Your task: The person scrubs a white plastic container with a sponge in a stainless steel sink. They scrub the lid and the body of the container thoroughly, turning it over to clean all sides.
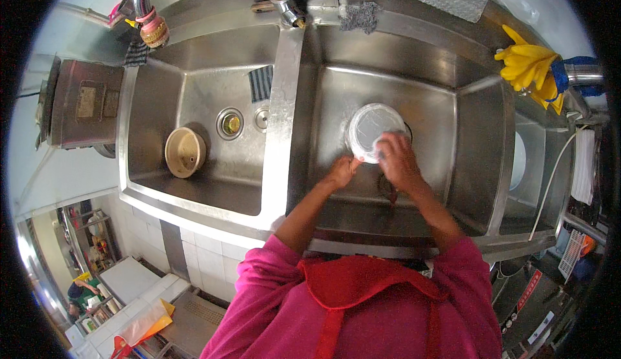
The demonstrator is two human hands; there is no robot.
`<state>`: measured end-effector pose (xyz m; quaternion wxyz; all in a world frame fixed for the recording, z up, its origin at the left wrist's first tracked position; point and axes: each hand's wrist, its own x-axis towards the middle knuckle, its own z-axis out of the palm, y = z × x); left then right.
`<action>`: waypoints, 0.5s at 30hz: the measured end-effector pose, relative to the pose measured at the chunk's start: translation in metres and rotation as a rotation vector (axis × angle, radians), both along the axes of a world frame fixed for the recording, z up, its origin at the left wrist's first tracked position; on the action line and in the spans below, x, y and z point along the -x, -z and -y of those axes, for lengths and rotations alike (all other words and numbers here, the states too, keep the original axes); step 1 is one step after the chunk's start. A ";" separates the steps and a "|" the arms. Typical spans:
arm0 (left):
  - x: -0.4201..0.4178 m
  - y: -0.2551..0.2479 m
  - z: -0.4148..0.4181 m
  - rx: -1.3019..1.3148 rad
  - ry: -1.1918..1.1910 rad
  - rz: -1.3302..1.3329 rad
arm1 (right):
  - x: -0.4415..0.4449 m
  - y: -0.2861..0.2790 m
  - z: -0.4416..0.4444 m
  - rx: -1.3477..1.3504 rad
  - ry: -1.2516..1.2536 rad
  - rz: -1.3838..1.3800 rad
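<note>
Over the middle basin of a stainless steel sink (338, 97), my left hand (343, 171) grips the near rim of a round white container or lid (376, 122). My right hand (399, 157), slightly blurred, lies on the right side of the same round piece with its fingers bent; whether it holds a scrubber is hard to tell. Below my hands a dark round shape, perhaps the drain (386, 184), is partly hidden. Behind the white piece a dark curved edge shows at its right.
The left basin holds a beige strainer basket (185, 152), a striped cloth (261, 84) and an open drain (229, 123). Two faucets (288, 9) reach over the back edge. A grey scrubber (360, 17) lies on the back ledge. Yellow rubber gloves (529, 63) hang at the right.
</note>
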<state>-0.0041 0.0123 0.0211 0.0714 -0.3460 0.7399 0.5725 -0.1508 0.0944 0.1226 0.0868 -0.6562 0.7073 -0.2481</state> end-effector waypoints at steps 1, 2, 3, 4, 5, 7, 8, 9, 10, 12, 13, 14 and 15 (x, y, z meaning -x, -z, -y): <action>-0.002 0.001 0.001 -0.001 0.002 -0.021 | 0.004 0.002 0.000 0.016 0.078 -0.017; -0.003 0.002 0.001 -0.001 0.005 -0.042 | 0.011 0.002 0.005 0.031 0.156 -0.035; -0.001 0.000 0.001 -0.014 0.009 -0.032 | 0.019 0.001 0.010 0.046 0.246 -0.059; 0.000 -0.001 0.002 -0.021 0.009 -0.018 | 0.025 0.005 0.018 0.051 0.287 -0.062; 0.001 -0.002 0.002 -0.028 0.009 -0.005 | 0.029 0.011 0.029 0.057 0.329 -0.065; 0.001 -0.001 0.004 -0.026 0.019 -0.011 | 0.032 0.013 0.053 0.080 0.344 -0.057; 0.001 0.000 0.005 -0.025 0.024 -0.014 | 0.028 0.011 0.066 0.098 0.323 -0.046; 0.000 0.001 0.006 -0.018 0.053 0.006 | 0.022 0.007 0.076 0.115 0.299 -0.035; -0.001 0.002 0.008 -0.012 0.083 0.026 | 0.013 0.003 0.082 0.092 0.235 -0.047; -0.002 0.007 0.010 0.007 0.111 0.021 | -0.004 -0.005 0.085 0.044 0.103 -0.073; -0.003 0.011 0.009 0.021 0.109 -0.003 | -0.010 -0.006 0.081 0.044 0.040 -0.088; -0.004 0.015 0.007 0.034 0.106 -0.026 | -0.017 -0.006 0.075 0.044 -0.024 -0.103; -0.004 0.021 0.003 0.100 0.049 -0.135 | -0.024 -0.006 0.068 0.041 -0.093 -0.116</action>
